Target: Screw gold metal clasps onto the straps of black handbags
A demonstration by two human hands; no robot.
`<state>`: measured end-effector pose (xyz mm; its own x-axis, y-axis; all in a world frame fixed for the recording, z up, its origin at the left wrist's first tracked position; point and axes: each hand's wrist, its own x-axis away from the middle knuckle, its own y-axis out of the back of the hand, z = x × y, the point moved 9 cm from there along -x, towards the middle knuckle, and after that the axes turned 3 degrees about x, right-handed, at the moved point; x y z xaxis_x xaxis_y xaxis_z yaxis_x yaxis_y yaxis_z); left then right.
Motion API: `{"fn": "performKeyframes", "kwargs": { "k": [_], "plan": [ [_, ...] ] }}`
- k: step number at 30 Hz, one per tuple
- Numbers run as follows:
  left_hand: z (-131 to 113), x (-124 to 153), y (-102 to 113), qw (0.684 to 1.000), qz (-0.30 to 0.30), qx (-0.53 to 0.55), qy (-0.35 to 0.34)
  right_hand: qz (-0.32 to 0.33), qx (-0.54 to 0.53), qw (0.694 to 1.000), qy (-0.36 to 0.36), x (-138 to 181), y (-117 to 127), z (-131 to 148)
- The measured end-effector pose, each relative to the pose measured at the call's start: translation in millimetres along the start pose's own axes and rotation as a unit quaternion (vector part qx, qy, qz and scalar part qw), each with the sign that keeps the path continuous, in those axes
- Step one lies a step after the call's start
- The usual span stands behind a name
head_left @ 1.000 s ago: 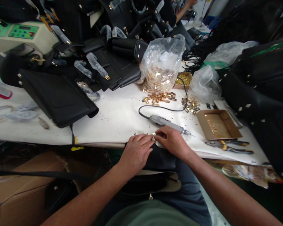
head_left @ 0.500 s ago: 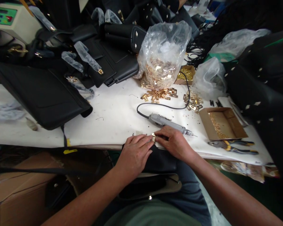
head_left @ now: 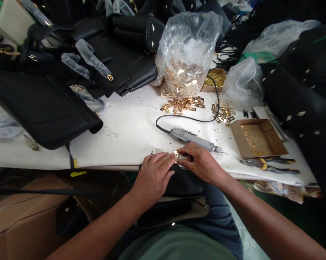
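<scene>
A black handbag [head_left: 186, 182] lies across my lap against the table edge, its pale-lined opening facing me. My left hand [head_left: 154, 177] is over the bag's far edge, fingers stretched together and thumb on the near side, holding it. Its fingertips reach a small gold metal fitting [head_left: 176, 155] at that edge. From the other side, the thumb and index finger of my right hand [head_left: 202, 162] pinch this fitting. Part of it is hidden by the fingers. Just beyond my right hand lies a grey electric screwdriver [head_left: 190, 139] with its bit pointing right.
Gold plates [head_left: 183, 104] are heaped before a clear plastic bag [head_left: 188, 54] of more fittings. A cardboard box [head_left: 272, 139] of small gold parts and yellow-black pliers [head_left: 271, 164] lie at the right. Black bags [head_left: 40, 108] crowd the left. The screwdriver's cord [head_left: 190, 118] curls across the table.
The view has shifted slightly, so the table items sit a little higher. Both hands stay at the gold fitting, with the right fingers moved only slightly.
</scene>
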<state>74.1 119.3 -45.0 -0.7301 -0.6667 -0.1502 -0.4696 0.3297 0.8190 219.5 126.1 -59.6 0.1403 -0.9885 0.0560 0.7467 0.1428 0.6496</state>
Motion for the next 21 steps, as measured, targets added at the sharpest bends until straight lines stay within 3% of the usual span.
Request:
{"fn": "performKeyframes", "kwargs": {
  "k": [21],
  "plan": [
    [-4.5,0.7,-1.3,0.999,0.011,-0.049,-0.021,-0.005,-0.006,1.0,0.011,0.6,-2.1,-3.7]
  ]
}}
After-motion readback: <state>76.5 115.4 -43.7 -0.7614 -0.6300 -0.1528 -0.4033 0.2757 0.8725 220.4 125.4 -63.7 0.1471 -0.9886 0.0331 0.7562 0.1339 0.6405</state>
